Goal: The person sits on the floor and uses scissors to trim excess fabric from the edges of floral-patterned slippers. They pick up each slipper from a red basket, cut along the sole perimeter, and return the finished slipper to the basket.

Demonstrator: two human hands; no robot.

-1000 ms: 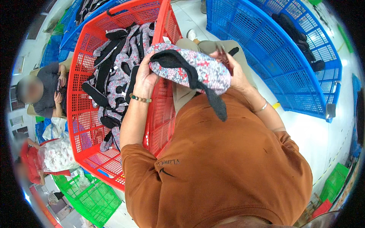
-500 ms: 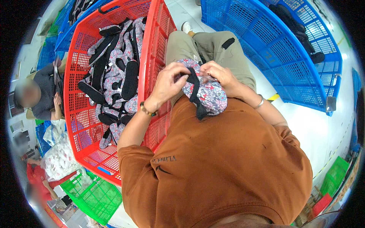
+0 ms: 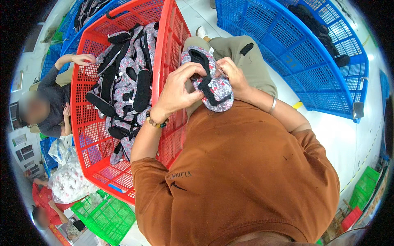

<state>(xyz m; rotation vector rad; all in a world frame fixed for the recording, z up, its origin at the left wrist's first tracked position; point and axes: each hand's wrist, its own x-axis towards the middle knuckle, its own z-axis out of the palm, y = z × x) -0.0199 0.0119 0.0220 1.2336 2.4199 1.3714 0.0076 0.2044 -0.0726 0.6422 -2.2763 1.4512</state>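
A floral slipper [image 3: 223, 87] in grey, red and white with black edging is held up in front of my torso, above my lap. My left hand [image 3: 177, 87] grips its left side, with fingertips and thumb at the black edge of its opening. On the other side my right hand [image 3: 234, 77] pinches the floral fabric; its fingertips are partly hidden by the slipper. A small white tag [image 3: 211, 51] stands out at the slipper's far end.
Left of me, a red plastic basket [image 3: 165, 53] holds many similar slippers [image 3: 141, 90] with black soles. A co-worker's hand [image 3: 84, 60] is at its far left rim. At right stand blue baskets [image 3: 283, 53] with black items. A green crate [image 3: 108, 217] lies lower left.
The slipper has been turned and moved slightly left and away from me, its opening now facing up between my hands. A co-worker's arm has come out to the red basket's rim.
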